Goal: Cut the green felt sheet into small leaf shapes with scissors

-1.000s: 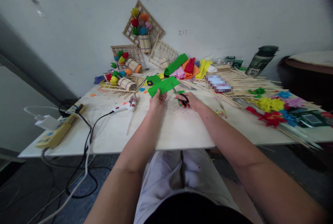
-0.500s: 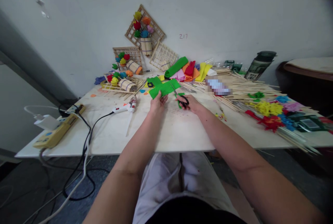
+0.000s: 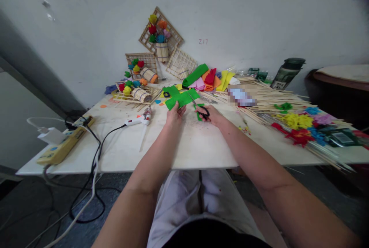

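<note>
My left hand [image 3: 173, 114] pinches the near edge of a bright green felt sheet [image 3: 181, 97] and holds it just above the white table [image 3: 196, 144]. My right hand [image 3: 210, 114] grips black-handled scissors [image 3: 199, 108], with the blades pointing up-left into the felt's right side. A small green felt offcut [image 3: 200, 106] lies under the scissors. Both forearms reach in from the bottom of the view.
A glue gun [image 3: 138, 118] with a black cord lies left of my hands, and a yellow power strip [image 3: 62, 146] sits at the left edge. Bamboo sticks [image 3: 273, 104] and felt flowers [image 3: 300, 125] cover the right side. Folded felt [image 3: 207, 77], wooden lattice pieces [image 3: 160, 33] and a dark bottle [image 3: 285, 73] stand at the back.
Hands, felt and scissors keep almost the same pose. The camera has tilted a little, so the scene sits slightly lower in the picture.
</note>
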A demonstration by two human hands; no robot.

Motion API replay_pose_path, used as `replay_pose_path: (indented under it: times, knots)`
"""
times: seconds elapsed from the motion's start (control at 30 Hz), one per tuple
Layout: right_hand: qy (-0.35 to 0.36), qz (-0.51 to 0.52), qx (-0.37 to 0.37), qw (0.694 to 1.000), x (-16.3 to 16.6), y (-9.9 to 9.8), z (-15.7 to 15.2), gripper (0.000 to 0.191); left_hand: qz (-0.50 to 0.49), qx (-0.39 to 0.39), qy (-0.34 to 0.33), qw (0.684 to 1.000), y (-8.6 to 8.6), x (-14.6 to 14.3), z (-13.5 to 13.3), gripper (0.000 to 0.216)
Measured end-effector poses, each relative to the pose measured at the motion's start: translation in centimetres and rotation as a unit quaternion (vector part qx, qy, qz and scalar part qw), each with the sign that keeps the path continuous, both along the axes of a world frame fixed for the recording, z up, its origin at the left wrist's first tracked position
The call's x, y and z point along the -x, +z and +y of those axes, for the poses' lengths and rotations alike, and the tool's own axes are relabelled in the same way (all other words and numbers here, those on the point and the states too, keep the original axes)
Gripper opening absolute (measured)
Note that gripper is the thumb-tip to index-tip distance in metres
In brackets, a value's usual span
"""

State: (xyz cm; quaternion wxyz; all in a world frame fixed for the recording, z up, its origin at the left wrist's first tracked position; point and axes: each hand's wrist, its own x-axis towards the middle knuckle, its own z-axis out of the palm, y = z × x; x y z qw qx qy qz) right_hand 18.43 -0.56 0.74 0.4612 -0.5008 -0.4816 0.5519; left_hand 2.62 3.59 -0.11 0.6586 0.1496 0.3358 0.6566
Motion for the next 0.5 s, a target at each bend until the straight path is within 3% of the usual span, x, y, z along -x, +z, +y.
replay_pose_path:
  times: [0.5]
  knots:
    - [-0.029, -0.031, -0.016, 0.999, 0.76, 0.12, 0.28, 0.018, -0.011, 0.020, 0.000, 1.000, 0.22, 0.11, 0.03, 0.005]
